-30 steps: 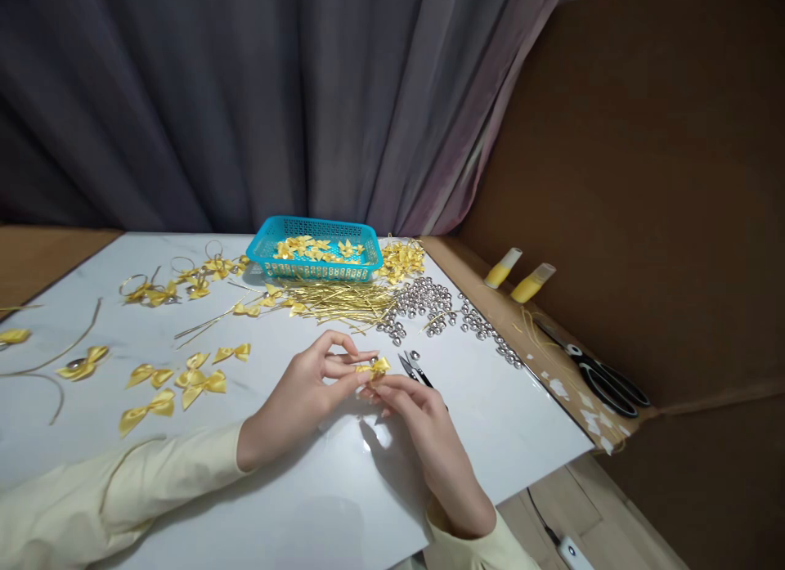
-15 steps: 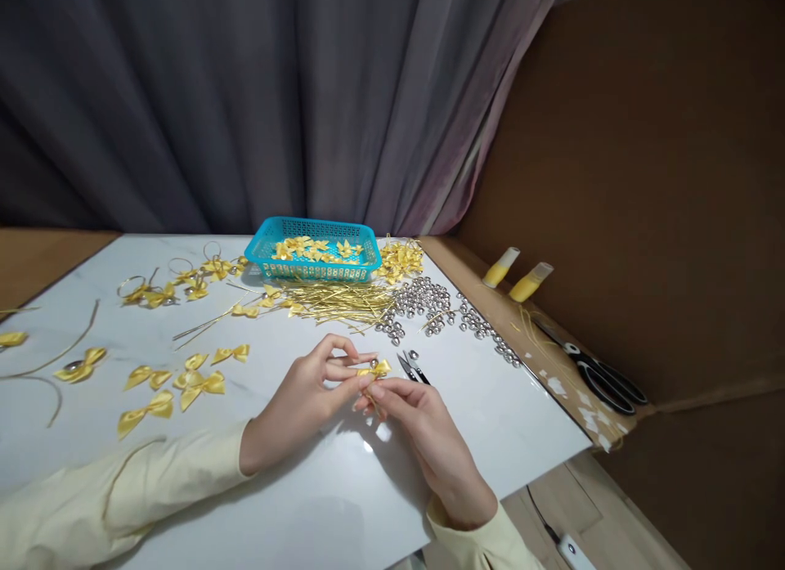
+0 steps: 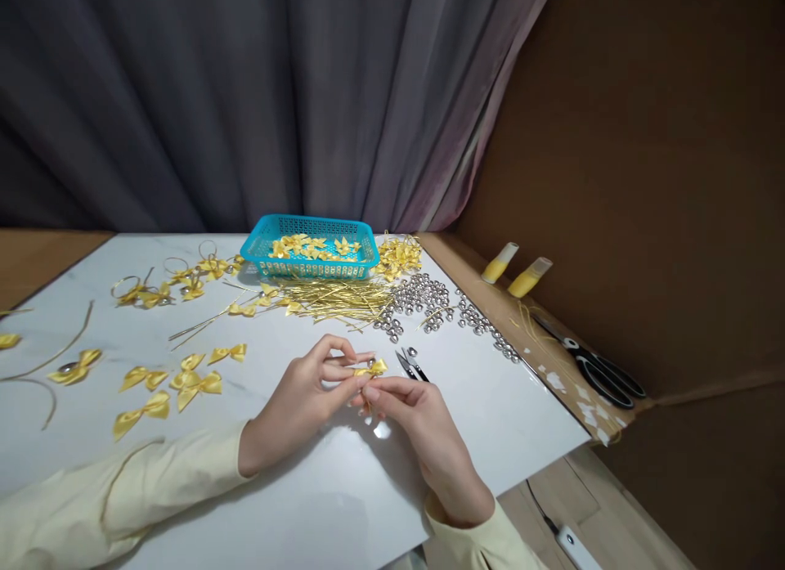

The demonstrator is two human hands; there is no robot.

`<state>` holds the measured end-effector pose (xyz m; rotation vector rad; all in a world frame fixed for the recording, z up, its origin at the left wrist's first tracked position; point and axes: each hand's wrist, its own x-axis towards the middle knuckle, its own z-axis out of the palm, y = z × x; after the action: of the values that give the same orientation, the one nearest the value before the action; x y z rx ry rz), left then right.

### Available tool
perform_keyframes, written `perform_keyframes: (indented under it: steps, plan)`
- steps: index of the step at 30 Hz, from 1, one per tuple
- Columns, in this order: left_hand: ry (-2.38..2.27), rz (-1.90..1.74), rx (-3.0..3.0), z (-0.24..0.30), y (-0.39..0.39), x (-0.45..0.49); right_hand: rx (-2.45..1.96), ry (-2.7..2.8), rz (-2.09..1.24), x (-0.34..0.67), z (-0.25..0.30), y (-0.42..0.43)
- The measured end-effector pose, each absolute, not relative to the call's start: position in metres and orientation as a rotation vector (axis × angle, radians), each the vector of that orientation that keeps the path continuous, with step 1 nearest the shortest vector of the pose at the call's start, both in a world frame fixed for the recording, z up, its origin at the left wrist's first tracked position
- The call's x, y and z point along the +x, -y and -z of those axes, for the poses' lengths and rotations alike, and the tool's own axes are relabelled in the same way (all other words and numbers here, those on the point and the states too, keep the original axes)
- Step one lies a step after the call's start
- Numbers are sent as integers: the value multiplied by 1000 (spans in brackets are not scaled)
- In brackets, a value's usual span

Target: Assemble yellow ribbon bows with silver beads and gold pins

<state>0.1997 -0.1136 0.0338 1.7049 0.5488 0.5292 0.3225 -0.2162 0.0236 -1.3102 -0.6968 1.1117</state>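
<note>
Over the middle of the white table, my left hand (image 3: pixel 303 394) is closed on a yellow satin ribbon bow (image 3: pixel 379 365). A small silver bead sits against the bow, partly hidden by my fingers. My right hand (image 3: pixel 432 431) meets the left just below the bow, thumb and forefinger pinched on what looks like thin gold cord, of which little shows. Small scissors (image 3: pixel 410 365) lie just beyond my right hand, with a loose silver bead beside them. To the left, several yellow bows (image 3: pixel 199 388) are spread on the table.
A turquoise basket (image 3: pixel 312 270) holding yellow bows stands at the back. Before it lie gold cords (image 3: pixel 337 298); silver beads (image 3: pixel 423 293) are heaped to their right. Black-handled scissors (image 3: pixel 604 378) and two yellow-filled tubes (image 3: pixel 500 263) lie along the right edge.
The view has shifted slightly, so the table's things sit a little further left. Both hands keep their hold at the bow, with barely any finger movement.
</note>
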Motion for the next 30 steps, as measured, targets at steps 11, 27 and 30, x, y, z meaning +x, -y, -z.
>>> perform_keyframes:
  steps: [11, 27, 30]
  plan:
    - [-430, -781, 2090, -14, 109, 195, -1379, 620, -1060, 327, -20, 214]
    - [-217, -869, 2612, -10, 107, 195, -1539, 916, -947, 327, -23, 220]
    - [-151, -863, 2624, -12, 108, 195, -1611, 1189, -653, 323, -23, 220]
